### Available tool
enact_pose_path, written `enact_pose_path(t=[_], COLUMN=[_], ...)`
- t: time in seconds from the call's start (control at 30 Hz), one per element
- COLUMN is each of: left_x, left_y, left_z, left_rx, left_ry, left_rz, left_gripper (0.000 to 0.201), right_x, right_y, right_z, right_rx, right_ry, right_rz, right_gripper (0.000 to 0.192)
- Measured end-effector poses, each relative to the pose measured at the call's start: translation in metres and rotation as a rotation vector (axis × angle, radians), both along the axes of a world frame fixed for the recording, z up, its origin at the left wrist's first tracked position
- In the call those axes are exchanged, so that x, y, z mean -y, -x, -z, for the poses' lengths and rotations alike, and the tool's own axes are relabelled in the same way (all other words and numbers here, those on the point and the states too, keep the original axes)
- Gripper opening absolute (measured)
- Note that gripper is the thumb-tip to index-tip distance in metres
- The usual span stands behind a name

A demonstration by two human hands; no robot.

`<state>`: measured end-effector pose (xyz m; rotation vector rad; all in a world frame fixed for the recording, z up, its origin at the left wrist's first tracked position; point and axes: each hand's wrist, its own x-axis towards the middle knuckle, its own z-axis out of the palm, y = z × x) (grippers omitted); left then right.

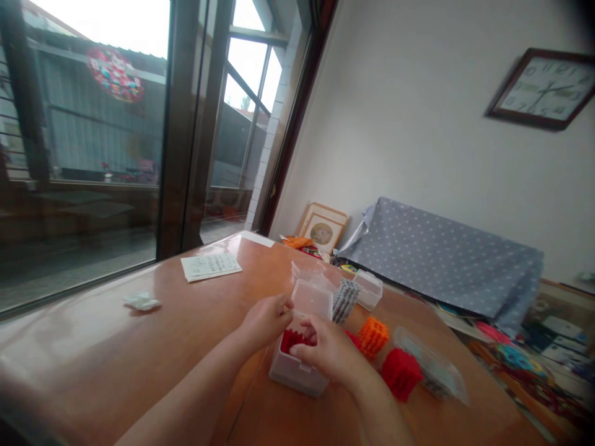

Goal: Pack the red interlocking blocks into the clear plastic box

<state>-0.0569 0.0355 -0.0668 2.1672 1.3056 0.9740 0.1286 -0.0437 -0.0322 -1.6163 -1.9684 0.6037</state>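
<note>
A clear plastic box (297, 370) with its lid (312, 298) raised stands on the brown table (195, 334). Red folded paper pieces (292, 340) lie inside it. My left hand (266, 320) rests at the box's left rim, fingers bent toward the lid's edge. My right hand (325, 348) reaches over the box's right side, fingers curled around some of the red pieces. To the right of the box sit an orange paper cluster (373, 336), a red paper cluster (400, 371) and a grey-white stack (344, 300).
More clear boxes (369, 288) and a clear lid (430, 362) lie around the clusters. A printed sheet (211, 266) and a white scrap (142, 302) lie toward the window. A dotted grey cloth (441, 260) covers something behind the table; a framed picture (321, 228) leans on the wall.
</note>
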Motion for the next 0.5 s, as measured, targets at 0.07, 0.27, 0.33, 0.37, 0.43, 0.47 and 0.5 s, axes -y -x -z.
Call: enact_pose_path(t=[0.07,0.27,0.33,0.37,0.43,0.47,0.5], left_x=[0.0,0.004,0.005,0.006,0.005,0.005,0.005], left_y=[0.0,0.001,0.0,0.0,-0.001,-0.001,-0.001], left_z=[0.0,-0.007,-0.008,-0.008,-0.008,-0.008,-0.007], left_rx=[-0.003,-0.008,-0.008,-0.007,-0.005,-0.005,-0.006], left_ry=[0.001,0.01,0.018,0.018,0.015,0.014,0.014], left_rz=[-0.003,0.012,0.008,0.004,-0.002,-0.004,-0.004], left_gripper=[0.025,0.022,0.022,0.023,0.024,0.024,0.024], right_x=[0.001,0.002,0.004,0.006,0.011,0.013,0.014], right_y=[-0.001,-0.012,-0.014,-0.014,-0.011,-0.008,-0.004], right_z=[0.0,-0.004,-0.007,-0.008,-0.011,-0.013,-0.014], right_rx=[-0.017,-0.114,-0.101,-0.091,-0.08,-0.073,-0.063], right_ry=[0.015,-0.063,-0.086,-0.098,-0.115,-0.116,-0.112], right_rz=[-0.016,0.023,0.035,0.03,-0.008,-0.036,-0.065], right_gripper=[0.049,0.031,0.028,0.029,0.029,0.029,0.029])
